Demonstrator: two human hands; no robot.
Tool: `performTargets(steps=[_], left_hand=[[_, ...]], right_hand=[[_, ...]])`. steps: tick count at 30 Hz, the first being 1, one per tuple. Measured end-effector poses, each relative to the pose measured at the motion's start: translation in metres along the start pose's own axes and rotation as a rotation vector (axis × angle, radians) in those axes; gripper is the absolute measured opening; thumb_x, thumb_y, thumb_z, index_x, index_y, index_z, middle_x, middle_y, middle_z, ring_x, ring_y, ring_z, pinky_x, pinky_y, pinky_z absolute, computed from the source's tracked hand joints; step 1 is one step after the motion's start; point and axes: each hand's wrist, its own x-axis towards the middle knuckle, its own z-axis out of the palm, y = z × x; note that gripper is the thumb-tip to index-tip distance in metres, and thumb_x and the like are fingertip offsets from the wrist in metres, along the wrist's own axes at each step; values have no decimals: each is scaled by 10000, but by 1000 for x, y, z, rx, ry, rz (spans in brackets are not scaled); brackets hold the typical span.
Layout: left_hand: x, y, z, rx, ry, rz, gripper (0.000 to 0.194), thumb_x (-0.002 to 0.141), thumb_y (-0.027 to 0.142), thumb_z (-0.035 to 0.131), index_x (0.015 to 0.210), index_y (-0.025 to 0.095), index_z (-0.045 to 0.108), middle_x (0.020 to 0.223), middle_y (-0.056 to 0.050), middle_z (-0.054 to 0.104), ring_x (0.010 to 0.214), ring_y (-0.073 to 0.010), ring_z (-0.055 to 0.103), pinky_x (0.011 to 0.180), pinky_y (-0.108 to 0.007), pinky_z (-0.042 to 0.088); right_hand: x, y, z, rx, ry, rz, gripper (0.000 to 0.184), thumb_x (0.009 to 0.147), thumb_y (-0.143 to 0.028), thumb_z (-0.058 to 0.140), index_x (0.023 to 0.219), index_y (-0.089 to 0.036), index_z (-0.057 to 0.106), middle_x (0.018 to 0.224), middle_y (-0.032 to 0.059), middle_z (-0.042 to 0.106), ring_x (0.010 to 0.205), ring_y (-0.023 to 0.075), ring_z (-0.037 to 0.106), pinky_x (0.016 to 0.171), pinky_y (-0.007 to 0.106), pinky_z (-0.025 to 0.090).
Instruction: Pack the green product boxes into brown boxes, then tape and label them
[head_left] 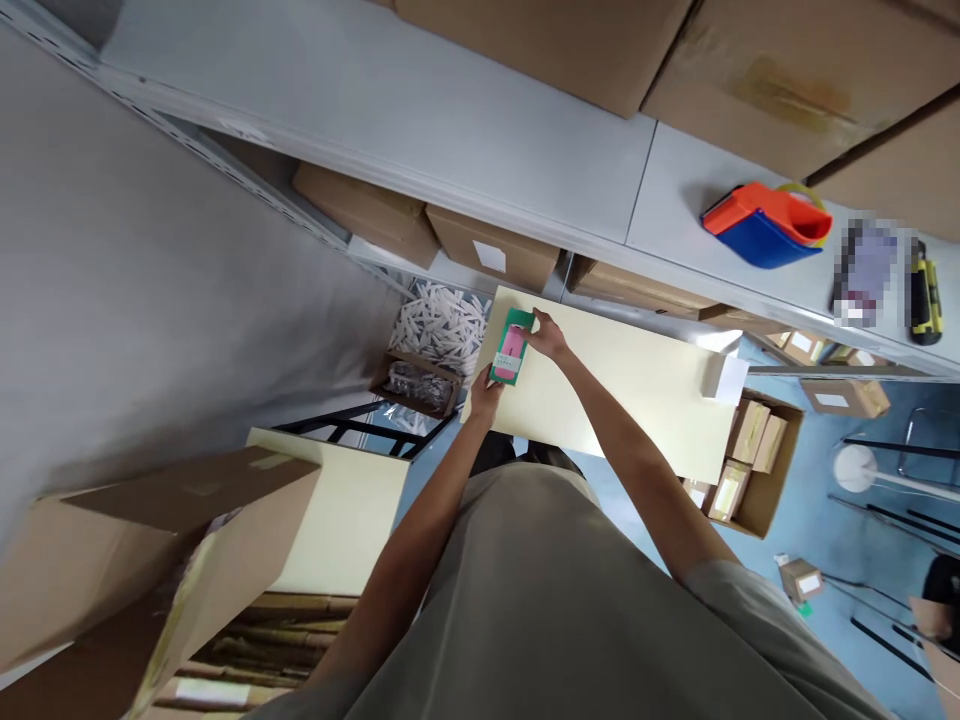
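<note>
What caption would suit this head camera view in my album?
Left hand holds, right hand touches a green-and-pink package over a cream tabletop, cardboard boxes nearby.

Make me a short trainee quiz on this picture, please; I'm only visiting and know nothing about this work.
1. True or false: the left hand and right hand are both at the green package.
2. Which colour fills much of the package's middle: a) blue, b) pink, c) brown?
3. Fill in: the orange-and-blue tape dispenser sits on the grey ____.

Key:
1. True: the left hand is at its near end, the right hand at its upper right edge.
2. b) pink, with a pale label across its lower part.
3. Shelf.
</note>
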Motion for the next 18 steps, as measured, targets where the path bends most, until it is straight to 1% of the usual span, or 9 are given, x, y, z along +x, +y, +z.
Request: performTargets(steps=[2,3,5,7,8,10,13,16,18], left_hand=[[9,3,5,35,65,70,578,660,-30,769,1183,217,771,1318,-108,805,1345,-266,717,1101,-350,594],[12,3,7,45,81,81,582,652,-34,775,1177,218,769,1319,-114,803,1352,-274,716,1108,-354,589],[17,2,7,36,75,55,604,633,-31,785,1178,230,759,1321,-109,795,1350,-279,719,1103,-352,585],[17,-1,2,14,78,29,602,617,-22,787,1162,233,755,1333,-105,783,1309,-269,734,1070,-341,590],[15,-3,-2,-4,84,22,590,612,-22,786,1144,230,756,1339,-106,776,1277,-259,742,1052,-332,590],[7,-8,-14,-45,98,14,559,597,-32,784,1096,218,759,1315,-106,769,1179,-228,755,1015,-314,584],[-10,-20,-33,-111,111,3,513,574,-53,793,1024,192,765,1164,-90,774,970,-179,745,963,-312,580],[-30,-35,-51,-169,124,0,422,578,-50,810,935,171,758,952,-46,757,793,-142,685,914,-319,584],[-44,-46,-62,-202,149,14,359,592,-38,817,873,172,742,852,-22,738,726,-131,649,879,-312,586]], right_hand=[[10,-10,3,-20,5,10,935,924,-481,871,1700,-113,502,1739,242,542,1640,427,509,1398,564,380],[11,-13,5,-27,7,12,935,931,-466,859,1709,-104,487,1729,242,554,1633,423,518,1394,561,387],[8,-14,8,-30,16,8,927,938,-447,842,1722,-118,474,1726,230,564,1557,411,605,1362,549,443],[-7,-11,11,-29,31,-10,896,947,-454,824,1726,-169,485,1773,210,512,1413,391,723,1296,542,527],[-20,-9,12,-35,40,-21,866,958,-461,809,1720,-192,499,1803,205,469,1344,378,765,1262,540,563],[-55,-2,13,-69,46,-29,788,989,-458,764,1696,-203,531,1836,212,409,1267,359,808,1212,533,606],[-127,17,10,-147,-2,17,689,1024,-377,696,1669,-182,550,1798,227,468,1239,346,832,1179,517,633],[-196,41,9,-178,-126,25,640,1035,-366,688,1650,-233,568,1754,176,548,1237,333,835,1185,520,637],[-226,55,11,-183,-184,-6,597,1046,-391,673,1627,-283,588,1745,135,568,1256,322,827,1128,500,677]])
